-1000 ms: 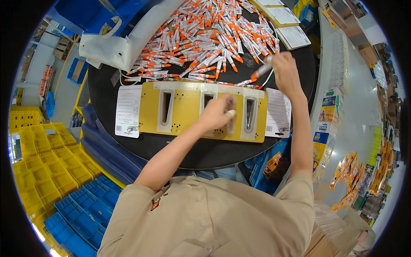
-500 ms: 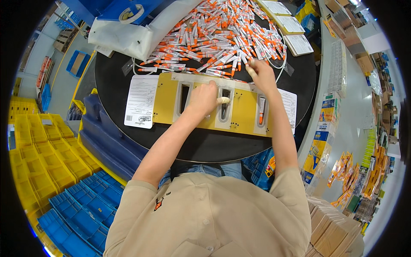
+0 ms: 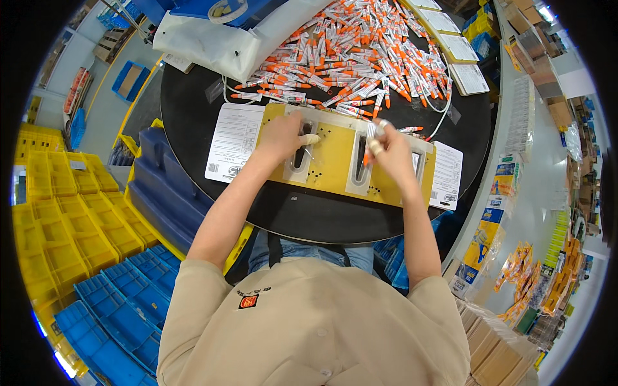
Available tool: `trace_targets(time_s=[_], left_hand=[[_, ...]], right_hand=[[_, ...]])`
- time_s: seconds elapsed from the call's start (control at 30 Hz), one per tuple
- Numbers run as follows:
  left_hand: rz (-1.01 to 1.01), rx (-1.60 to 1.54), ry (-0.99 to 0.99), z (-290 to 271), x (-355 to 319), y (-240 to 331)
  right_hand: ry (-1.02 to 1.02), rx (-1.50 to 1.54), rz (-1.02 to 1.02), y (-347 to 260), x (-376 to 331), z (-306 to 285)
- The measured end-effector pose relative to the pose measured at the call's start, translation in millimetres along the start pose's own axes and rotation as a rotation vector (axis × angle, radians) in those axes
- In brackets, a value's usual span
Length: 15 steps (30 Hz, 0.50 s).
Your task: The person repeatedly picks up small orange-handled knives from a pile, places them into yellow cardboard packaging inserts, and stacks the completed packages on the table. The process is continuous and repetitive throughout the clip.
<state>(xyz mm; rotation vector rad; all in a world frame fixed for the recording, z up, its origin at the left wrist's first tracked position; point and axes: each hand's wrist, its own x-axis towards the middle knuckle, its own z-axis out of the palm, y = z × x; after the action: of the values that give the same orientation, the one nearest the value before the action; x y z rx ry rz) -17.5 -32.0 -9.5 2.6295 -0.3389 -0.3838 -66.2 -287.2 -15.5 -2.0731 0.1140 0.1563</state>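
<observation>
A yellow plate (image 3: 335,151) with long slots lies across the near part of the round black table, clear plastic around each slot. My right hand (image 3: 394,154), with light covers on its fingertips, pinches a small white tube with an orange cap (image 3: 367,158), cap downward, over the middle slot (image 3: 359,168). My left hand (image 3: 282,137) rests on the plate at the left slot (image 3: 299,157). Its covered thumb stretches across that slot, apart from the fingers, with nothing seen in its grasp. The right slot (image 3: 420,164) is partly hidden by my right hand.
A heap of orange-capped tubes (image 3: 360,51) covers the far table. Printed cards stick out at the plate's left (image 3: 235,143) and right (image 3: 447,175); more card stacks (image 3: 467,78) stand at far right. Clear plastic sheeting (image 3: 199,45) hangs at far left. Yellow (image 3: 96,225) and blue bins (image 3: 122,299) stand left.
My right hand has come back from the heap to the middle slot, with a tube in it. My left hand has slid left along the plate, from the middle slot to the left one.
</observation>
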Motion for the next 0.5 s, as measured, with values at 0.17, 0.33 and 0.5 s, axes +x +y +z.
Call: trace_targets(time_s=[0.17, 0.33, 0.5], left_hand=[[-0.112, 0.118, -0.008, -17, -11, -4], [0.078, 0.038, 0.242, -15, 21, -17], [0.147, 0.279, 0.253, 3, 111, 1]], right_hand=[[0.096, -0.210, -0.090, 7, -29, 23], [0.127, -0.032, 0.076, 18, -30, 4], [0.659, -0.185, -0.044, 82, -38, -80]])
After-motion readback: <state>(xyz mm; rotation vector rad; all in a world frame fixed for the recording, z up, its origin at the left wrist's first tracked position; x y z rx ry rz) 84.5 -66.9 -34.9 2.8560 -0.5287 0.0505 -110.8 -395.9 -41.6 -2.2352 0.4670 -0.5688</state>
